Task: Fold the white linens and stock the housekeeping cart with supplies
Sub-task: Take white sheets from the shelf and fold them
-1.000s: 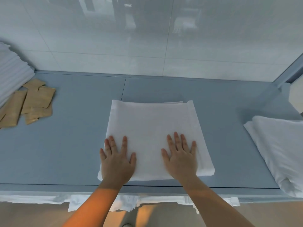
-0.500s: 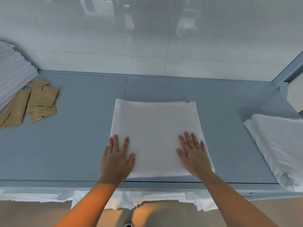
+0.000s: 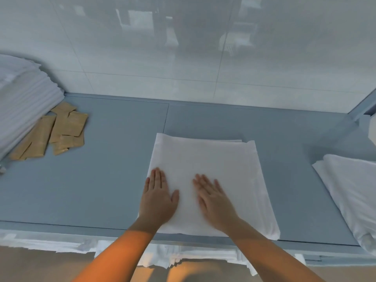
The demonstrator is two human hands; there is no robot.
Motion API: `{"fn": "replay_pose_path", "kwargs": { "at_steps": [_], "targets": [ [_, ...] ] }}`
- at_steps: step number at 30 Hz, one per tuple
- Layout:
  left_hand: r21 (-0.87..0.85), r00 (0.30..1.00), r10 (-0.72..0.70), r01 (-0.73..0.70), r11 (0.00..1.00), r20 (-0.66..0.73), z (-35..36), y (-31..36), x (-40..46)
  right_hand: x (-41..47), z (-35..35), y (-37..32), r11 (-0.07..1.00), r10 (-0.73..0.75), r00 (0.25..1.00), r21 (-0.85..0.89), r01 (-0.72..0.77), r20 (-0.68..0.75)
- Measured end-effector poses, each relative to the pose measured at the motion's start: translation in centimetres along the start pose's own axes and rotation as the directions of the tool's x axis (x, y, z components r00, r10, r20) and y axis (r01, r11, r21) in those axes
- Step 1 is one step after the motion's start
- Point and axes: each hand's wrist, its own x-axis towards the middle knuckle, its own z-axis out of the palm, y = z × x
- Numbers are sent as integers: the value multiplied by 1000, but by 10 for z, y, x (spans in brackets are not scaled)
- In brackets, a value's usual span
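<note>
A folded white linen [image 3: 219, 165] lies flat on the grey-blue tabletop [image 3: 109, 180], near its front edge. My left hand [image 3: 157, 197] presses flat on the linen's near left corner, fingers straight and together. My right hand [image 3: 213, 198] lies flat on the linen just right of the left hand, fingers straight and pointing up-left. Neither hand grips anything.
A tall stack of folded white linens [image 3: 24, 102] stands at the far left. Several tan paper packets [image 3: 55, 131] lie beside it. A loosely folded white sheet [image 3: 354, 192] sits at the right edge. More white cloth [image 3: 162, 255] shows on a shelf under the table. A glossy tiled wall runs behind.
My right hand has slid left across the linen, from its right edge to the middle near the left hand. The left hand stayed at the near left corner.
</note>
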Motion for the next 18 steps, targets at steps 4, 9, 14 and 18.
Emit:
{"fn": "replay_pose_path", "kwargs": {
  "at_steps": [4,9,14,18],
  "targets": [
    [29,998,22,-21,999,-53,4,-5,-11,74,18,-41,956,-219,968,226,188,121],
    [-35,995,-45,42,999,-87,6,-7,-25,138,43,-47,925,-378,895,141,354,237],
    [-68,990,-91,84,994,-107,13,-7,-25,208,49,-19,937,-260,914,-148,317,310],
    [-9,990,-111,111,994,-85,13,-9,-26,243,32,-20,932,62,958,-359,44,279]
  ]
}}
